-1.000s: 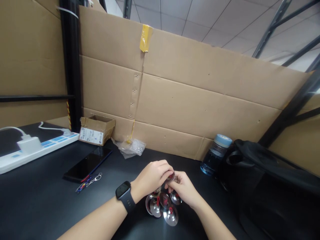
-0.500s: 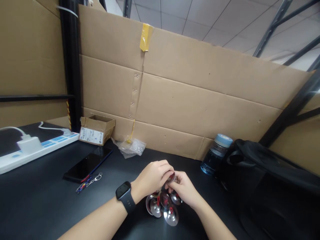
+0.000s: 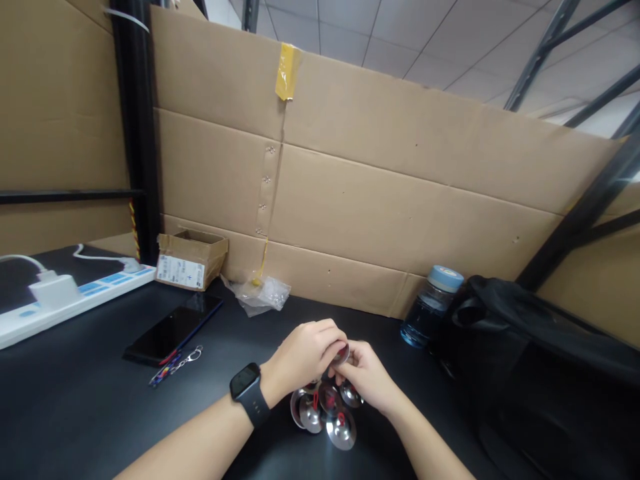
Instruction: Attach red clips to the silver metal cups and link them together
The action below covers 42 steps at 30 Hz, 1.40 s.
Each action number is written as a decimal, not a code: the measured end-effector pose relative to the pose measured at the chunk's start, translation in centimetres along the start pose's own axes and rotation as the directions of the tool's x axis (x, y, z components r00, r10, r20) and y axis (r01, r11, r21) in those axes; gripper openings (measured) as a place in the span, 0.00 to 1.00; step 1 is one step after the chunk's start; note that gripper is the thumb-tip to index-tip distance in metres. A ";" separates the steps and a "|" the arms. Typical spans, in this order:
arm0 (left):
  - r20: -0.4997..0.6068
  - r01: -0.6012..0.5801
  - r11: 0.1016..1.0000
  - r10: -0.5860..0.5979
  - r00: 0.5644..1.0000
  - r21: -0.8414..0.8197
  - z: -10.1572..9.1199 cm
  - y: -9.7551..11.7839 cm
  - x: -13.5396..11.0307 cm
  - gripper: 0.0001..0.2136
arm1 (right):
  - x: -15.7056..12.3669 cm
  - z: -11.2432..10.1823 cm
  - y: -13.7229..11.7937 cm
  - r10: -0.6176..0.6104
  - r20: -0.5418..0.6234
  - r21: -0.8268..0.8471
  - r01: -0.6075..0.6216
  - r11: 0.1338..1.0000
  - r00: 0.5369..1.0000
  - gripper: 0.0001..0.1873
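Observation:
My left hand, with a black watch on its wrist, has its thumb and fingers closed on the edge of a small shiny metal cymbal that has some red on it. From the other side my right hand pinches the same cymbal, its fingertips partly hidden behind it. Just below both hands lies a cluster of several silvery finger cymbals, among them a front cymbal and a left cymbal, with red cord loops at their domed centres. My left hand covers the back of the cluster.
On the black table lie a phone and a keychain at the left, near a white power strip. Behind are a small cardboard box and a plastic bag. A bottle and black bag stand at right.
The view has shifted very slightly. Both hands keep their hold on the cymbal, and the cluster beneath looks the same.

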State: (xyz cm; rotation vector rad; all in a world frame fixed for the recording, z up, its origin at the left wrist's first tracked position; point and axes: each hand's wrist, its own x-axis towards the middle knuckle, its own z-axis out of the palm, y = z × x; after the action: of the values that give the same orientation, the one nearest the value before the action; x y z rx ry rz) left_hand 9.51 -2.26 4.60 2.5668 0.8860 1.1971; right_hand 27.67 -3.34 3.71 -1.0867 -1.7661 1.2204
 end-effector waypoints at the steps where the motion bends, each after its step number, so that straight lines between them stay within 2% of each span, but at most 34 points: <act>1: 0.001 0.000 1.000 0.000 1.000 0.002 0.0 0.0 0.0 0.09 | 0.0 0.0 0.0 0.000 0.000 0.000 0.000 1.000 1.000 0.08; 9: 0.009 -0.015 1.000 0.015 1.000 0.013 0.1 0.1 0.0 0.09 | 0.0 0.0 0.1 -0.023 0.008 0.000 0.023 1.000 1.000 0.04; 18: 0.021 -0.001 1.000 0.001 1.000 0.007 0.0 0.0 0.0 0.09 | -0.1 0.5 -0.6 -0.033 0.007 0.020 0.033 0.999 0.999 0.05; 42: 0.050 0.026 0.999 -0.027 0.998 0.027 -0.3 0.3 0.0 0.10 | 0.1 0.4 0.2 -0.037 0.000 0.063 0.037 0.997 0.999 0.04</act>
State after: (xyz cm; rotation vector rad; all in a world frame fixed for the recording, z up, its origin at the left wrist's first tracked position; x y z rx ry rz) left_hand 9.40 -2.55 4.88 2.5854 0.9277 1.1157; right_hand 27.32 -3.34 3.42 -1.0127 -1.7293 1.2455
